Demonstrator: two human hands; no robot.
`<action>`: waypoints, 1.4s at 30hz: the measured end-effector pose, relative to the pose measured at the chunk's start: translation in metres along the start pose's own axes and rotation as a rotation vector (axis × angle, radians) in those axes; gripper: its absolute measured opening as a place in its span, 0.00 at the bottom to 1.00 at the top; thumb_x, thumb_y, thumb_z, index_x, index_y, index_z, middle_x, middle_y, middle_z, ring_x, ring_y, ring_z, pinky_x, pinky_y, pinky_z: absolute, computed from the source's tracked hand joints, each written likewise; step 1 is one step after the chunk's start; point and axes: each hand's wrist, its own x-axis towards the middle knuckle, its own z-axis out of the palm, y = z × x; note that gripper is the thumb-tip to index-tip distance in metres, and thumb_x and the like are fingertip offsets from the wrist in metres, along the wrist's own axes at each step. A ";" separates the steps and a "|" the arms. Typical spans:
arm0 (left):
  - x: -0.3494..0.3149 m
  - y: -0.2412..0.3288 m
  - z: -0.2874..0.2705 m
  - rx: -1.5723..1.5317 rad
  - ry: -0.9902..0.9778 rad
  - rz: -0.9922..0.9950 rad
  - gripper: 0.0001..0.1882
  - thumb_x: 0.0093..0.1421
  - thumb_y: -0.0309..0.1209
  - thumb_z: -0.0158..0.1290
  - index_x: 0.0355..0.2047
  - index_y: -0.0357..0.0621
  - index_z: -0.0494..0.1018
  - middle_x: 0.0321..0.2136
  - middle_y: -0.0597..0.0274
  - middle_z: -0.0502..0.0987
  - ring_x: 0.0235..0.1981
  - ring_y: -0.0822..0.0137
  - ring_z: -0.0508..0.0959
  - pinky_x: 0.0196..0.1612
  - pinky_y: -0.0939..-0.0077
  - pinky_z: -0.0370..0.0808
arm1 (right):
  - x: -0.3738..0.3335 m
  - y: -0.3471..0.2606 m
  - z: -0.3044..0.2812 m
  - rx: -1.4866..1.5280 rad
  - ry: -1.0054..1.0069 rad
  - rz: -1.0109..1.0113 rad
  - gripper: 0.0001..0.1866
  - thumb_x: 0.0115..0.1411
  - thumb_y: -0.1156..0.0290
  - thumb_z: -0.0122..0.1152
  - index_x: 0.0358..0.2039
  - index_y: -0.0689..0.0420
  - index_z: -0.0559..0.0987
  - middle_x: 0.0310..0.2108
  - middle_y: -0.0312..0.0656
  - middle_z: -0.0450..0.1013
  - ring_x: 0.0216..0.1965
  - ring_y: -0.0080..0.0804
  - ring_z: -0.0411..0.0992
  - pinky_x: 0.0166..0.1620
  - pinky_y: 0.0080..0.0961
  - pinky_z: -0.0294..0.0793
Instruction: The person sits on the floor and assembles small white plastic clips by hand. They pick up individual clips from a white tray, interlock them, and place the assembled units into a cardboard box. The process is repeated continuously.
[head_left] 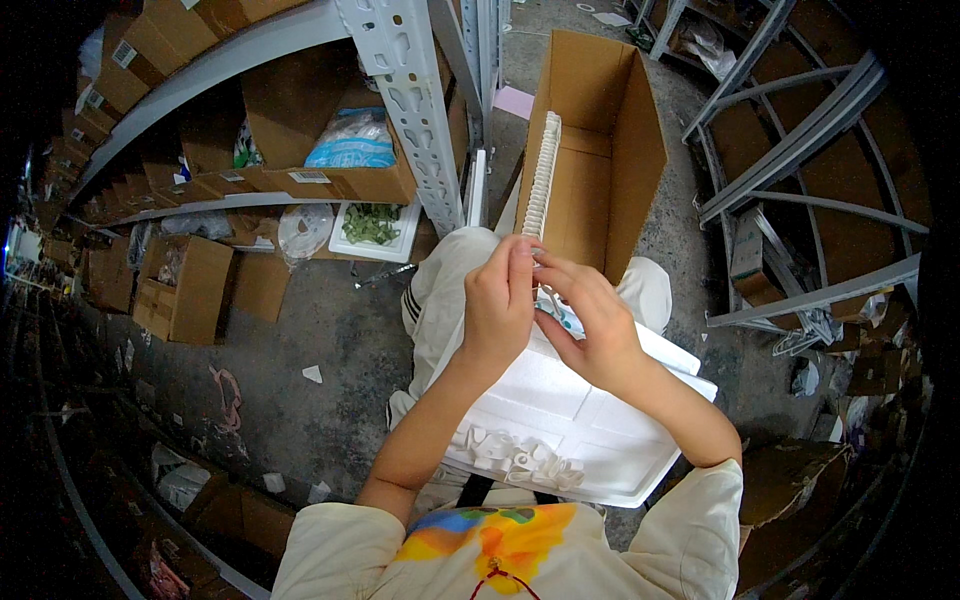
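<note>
My left hand [497, 300] and my right hand [597, 318] meet above my lap, fingers bent and pinched together. Whatever sits between the fingertips is small and mostly hidden. A bit of blue and white material [562, 312] shows beneath my right hand. Just beyond my fingers, a row of thin white pieces [543, 175] lines the left edge of a tall open cardboard box [585, 170]. Across my lap rests a white foam lid [590, 420]. Small white loose pieces [515, 455] lie heaped on its near part.
Metal shelving [405, 110] with cardboard bins rises at the left, more racks [800, 160] at the right. A white foam tray [375, 250] holding green items sits by the left post. A small carton [185, 290] and paper scraps [313, 374] lie on the floor.
</note>
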 end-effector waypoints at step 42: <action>-0.008 0.004 -0.008 0.153 -0.095 0.212 0.06 0.54 0.26 0.45 0.30 0.37 0.67 0.17 0.54 0.71 0.15 0.63 0.73 0.18 0.74 0.66 | 0.004 0.018 -0.013 0.914 -0.175 0.752 0.11 0.50 0.71 0.56 0.32 0.63 0.70 0.25 0.35 0.68 0.25 0.17 0.65 0.23 0.14 0.66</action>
